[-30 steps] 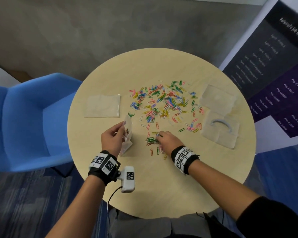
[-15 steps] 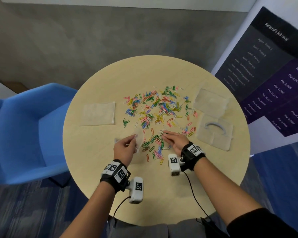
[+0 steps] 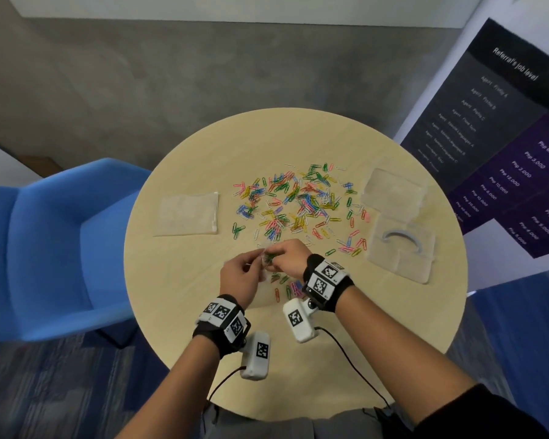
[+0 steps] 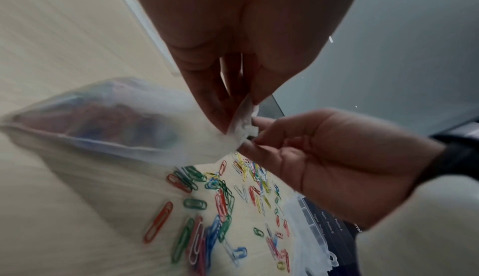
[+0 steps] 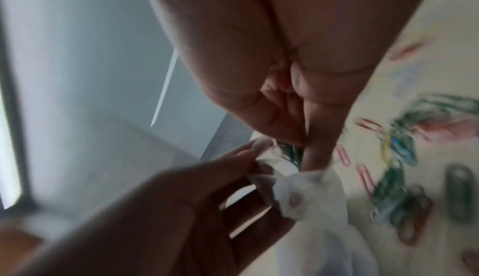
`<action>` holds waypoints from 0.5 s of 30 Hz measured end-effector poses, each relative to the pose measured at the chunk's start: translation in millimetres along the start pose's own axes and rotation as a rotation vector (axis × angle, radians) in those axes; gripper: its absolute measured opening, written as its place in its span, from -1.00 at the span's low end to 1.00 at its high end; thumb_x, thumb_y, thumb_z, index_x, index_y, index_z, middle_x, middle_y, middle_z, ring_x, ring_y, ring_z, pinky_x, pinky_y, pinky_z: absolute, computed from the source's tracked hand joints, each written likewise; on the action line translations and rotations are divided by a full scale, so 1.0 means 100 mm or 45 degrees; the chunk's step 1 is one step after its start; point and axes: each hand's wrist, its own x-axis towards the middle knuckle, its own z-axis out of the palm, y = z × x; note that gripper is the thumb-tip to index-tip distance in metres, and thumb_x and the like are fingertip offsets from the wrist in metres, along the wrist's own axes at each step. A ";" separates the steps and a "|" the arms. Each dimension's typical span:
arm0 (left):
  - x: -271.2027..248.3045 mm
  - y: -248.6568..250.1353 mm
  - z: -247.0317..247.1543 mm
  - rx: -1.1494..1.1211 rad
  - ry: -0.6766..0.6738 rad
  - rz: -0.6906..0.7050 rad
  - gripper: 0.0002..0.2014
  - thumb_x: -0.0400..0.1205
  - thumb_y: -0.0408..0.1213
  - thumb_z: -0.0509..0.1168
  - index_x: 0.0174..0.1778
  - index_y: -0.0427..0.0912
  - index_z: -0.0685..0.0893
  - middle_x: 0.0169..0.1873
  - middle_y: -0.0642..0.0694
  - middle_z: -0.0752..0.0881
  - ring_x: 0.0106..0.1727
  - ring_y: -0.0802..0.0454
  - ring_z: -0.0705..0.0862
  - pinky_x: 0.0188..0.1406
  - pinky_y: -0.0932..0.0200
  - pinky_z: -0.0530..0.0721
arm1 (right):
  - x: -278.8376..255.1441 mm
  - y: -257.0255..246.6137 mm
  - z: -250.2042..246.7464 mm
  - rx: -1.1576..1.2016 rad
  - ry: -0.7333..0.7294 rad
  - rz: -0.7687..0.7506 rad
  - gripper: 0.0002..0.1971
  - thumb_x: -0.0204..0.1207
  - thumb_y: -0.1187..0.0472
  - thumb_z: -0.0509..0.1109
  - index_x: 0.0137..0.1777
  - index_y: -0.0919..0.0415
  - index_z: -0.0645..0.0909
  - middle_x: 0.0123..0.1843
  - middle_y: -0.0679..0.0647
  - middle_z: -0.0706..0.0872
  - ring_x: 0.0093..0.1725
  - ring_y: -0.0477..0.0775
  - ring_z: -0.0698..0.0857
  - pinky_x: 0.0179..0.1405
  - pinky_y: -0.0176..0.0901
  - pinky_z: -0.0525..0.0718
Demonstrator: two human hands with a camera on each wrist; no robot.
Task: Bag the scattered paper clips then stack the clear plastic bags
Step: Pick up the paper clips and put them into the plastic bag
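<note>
Colourful paper clips lie scattered across the middle of the round table, and a few lie under my hands. My left hand pinches the mouth of a clear plastic bag that holds several clips and hangs just above the table. My right hand is at the bag's mouth and pinches a small bunch of green paper clips between thumb and fingers. An empty flat clear bag lies on the left of the table.
Two clear plastic pieces sit at the table's right side, one further back and one nearer with a grey curved part in it. A blue chair stands left of the table. A dark poster stands to the right.
My right hand has lifted off the table with some clips and come to the bag's mouth. My left hand has brought the bag right to meet it.
</note>
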 end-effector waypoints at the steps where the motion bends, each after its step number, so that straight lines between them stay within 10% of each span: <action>1: 0.00 0.00 -0.01 0.031 0.001 0.022 -0.75 0.66 -0.22 0.31 0.19 -0.09 0.79 -0.12 -0.10 0.85 -0.17 0.01 0.79 -0.01 -0.07 0.79 | -0.01 -0.06 0.02 -0.201 -0.022 -0.030 -0.61 0.45 0.50 0.40 0.27 0.27 0.70 0.18 0.21 0.77 0.09 0.13 0.78 0.19 -0.01 0.74; 8: 0.03 0.02 -0.25 -0.062 0.110 -0.030 -0.75 0.68 -0.31 0.29 0.21 -0.14 0.78 0.01 -0.14 0.84 -0.10 -0.01 0.76 0.07 -0.10 0.78 | -0.05 -0.19 -0.16 -0.001 0.296 -0.360 -0.84 0.50 0.33 0.49 0.06 0.19 0.78 -0.05 0.10 0.83 -0.24 0.02 0.82 -0.23 -0.24 0.80; 11: 0.02 -0.02 -0.37 -0.157 0.181 -0.100 -0.76 0.67 -0.34 0.30 0.20 -0.13 0.79 -0.15 0.00 0.82 -0.17 0.00 0.74 0.04 -0.09 0.80 | 0.16 0.03 -0.31 -0.464 0.344 -0.425 -0.73 0.55 0.01 0.42 0.21 0.03 0.73 0.31 0.06 0.71 0.25 0.04 0.68 0.22 -0.06 0.66; 15: -0.05 -0.03 -0.45 -0.218 0.241 -0.128 -0.79 0.66 -0.32 0.33 0.15 -0.16 0.81 -0.20 0.05 0.82 -0.24 0.05 0.72 0.04 -0.13 0.79 | 0.32 0.38 -0.14 -1.317 -0.053 -0.397 -0.20 0.52 -0.36 0.20 0.69 -0.05 0.10 0.75 0.03 -0.09 0.71 0.18 -0.03 0.63 0.32 0.11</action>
